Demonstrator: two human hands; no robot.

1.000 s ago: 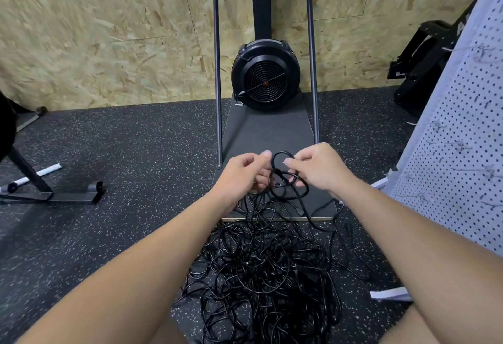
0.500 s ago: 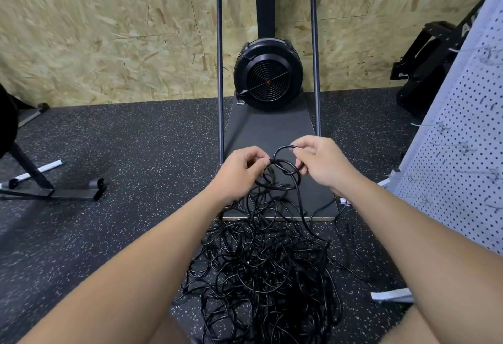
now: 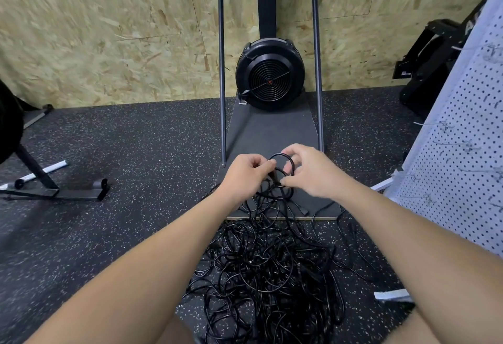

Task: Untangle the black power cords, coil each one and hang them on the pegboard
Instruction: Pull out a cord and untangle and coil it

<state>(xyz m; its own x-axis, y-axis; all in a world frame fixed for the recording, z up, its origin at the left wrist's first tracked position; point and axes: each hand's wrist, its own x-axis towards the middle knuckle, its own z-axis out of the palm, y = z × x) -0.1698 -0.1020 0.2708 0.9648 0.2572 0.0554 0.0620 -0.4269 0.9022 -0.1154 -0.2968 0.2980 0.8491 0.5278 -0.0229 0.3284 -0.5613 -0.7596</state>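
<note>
A: How many hands do you have on the work?
B: You have two: your left hand and your right hand.
A: And the black power cords?
B: One tangled heap; you cannot count the single cords in it. One small loop sits between your hands, and one plug end shows.
A: Pegboards?
B: One pegboard, with several hooks, too blurred to count.
A: Anything else?
B: One fan machine with two upright bars.
</note>
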